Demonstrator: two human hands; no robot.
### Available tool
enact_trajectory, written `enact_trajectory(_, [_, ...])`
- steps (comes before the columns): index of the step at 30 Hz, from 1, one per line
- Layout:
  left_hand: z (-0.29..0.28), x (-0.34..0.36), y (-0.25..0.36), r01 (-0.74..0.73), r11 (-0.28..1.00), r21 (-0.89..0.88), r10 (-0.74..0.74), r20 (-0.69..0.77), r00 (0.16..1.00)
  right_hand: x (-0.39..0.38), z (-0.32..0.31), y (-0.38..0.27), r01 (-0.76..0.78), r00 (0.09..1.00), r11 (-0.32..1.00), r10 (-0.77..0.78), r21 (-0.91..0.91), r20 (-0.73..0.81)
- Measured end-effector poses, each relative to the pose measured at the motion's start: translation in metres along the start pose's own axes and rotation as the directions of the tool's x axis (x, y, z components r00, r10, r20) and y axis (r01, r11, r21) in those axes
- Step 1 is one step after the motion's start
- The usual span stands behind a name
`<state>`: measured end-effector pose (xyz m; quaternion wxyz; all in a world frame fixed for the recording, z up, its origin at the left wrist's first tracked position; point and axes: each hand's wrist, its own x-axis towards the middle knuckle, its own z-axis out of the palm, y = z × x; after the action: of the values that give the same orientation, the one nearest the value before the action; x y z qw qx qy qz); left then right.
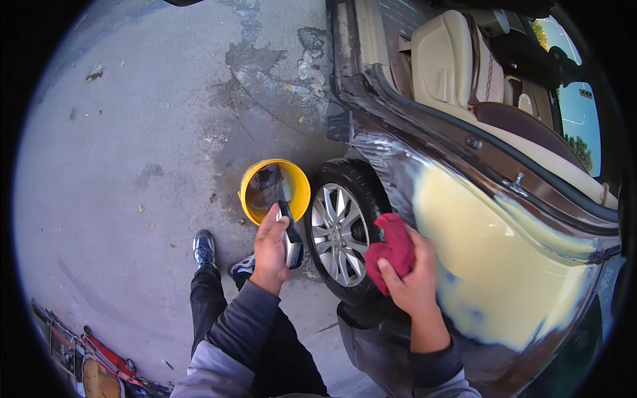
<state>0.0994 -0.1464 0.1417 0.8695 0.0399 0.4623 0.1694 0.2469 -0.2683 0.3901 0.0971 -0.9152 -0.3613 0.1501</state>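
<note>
My left hand (269, 252) is closed around a silver-and-black sanding block (292, 244), held over the near edge of a yellow bucket (303, 186). Dark water lies in the bucket. My right hand (417, 286) grips a bunched dark red cloth (393, 252) in front of the car's wheel. To the right of that hand is a brown car panel with a broad patch of pale yellow filler (504, 255), blue-grey at its edges. I cannot tell whether the cloth touches the car.
A wheel (337, 233) with silver spokes stands right beside the bucket. The car's doorway shows a beige seat (441, 60). Wet patches mark the concrete floor (133, 132). A red floor jack (106, 351) lies at the lower left. My shoe (204, 249) is near the bucket.
</note>
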Motion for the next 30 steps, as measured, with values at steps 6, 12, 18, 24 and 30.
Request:
enact_trajectory(6, [-0.144,0.034,0.073,0.040,0.983,0.182,-0.032,-0.046,0.998,0.100,0.399,0.068,-0.510,0.851,0.784,0.402,0.354,0.337])
enact_trajectory(12, [-0.165,0.088,0.076,0.096,0.984,0.150,-0.101,0.029,0.994,0.126,0.582,0.073,-0.395,0.900,0.896,0.332,0.205,0.283])
enact_trajectory(18, [-0.170,0.105,0.079,0.136,0.955,0.262,-0.145,0.013,0.989,0.160,0.606,0.078,-0.068,0.803,0.998,0.058,-0.006,0.593])
enact_trajectory(24, [-0.173,0.101,0.062,0.076,0.949,0.307,-0.099,0.059,0.993,0.148,0.580,0.059,-0.433,0.818,0.873,0.275,0.226,0.505])
enact_trajectory(30, [-0.126,0.076,0.055,0.032,0.934,0.357,-0.007,-0.073,0.997,0.076,0.442,0.070,-0.642,0.762,0.352,0.390,0.681,0.517])
